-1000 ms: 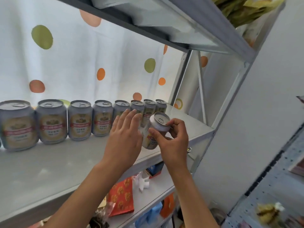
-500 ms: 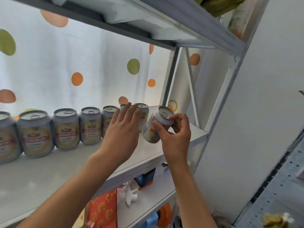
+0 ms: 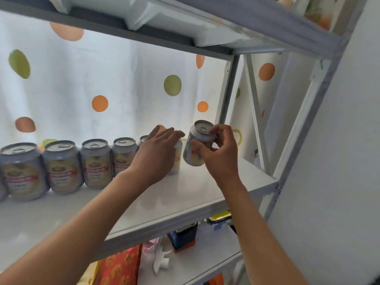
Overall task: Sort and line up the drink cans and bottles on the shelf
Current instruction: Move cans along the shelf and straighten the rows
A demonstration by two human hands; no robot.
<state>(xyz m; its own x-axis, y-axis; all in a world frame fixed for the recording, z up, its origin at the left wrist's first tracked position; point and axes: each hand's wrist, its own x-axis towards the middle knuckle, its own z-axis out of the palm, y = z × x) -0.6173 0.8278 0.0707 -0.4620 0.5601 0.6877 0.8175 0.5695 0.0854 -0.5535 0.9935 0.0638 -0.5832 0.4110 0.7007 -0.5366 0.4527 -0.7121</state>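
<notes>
Left hand (image 3: 156,155) covers row's end can (image 3: 176,159); right hand (image 3: 218,153) grips tilted can (image 3: 197,147)

Bright backlight thru curtain (image 3: 123,83), edges warped.

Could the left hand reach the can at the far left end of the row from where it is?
Probably yes. The left hand rests at the row's right end, and the bare shelf before the cans leaves a free path to the far-left can.

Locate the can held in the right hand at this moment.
In the head view the can is tilted in the right hand at the right end of the can row, beside the left hand.
</notes>
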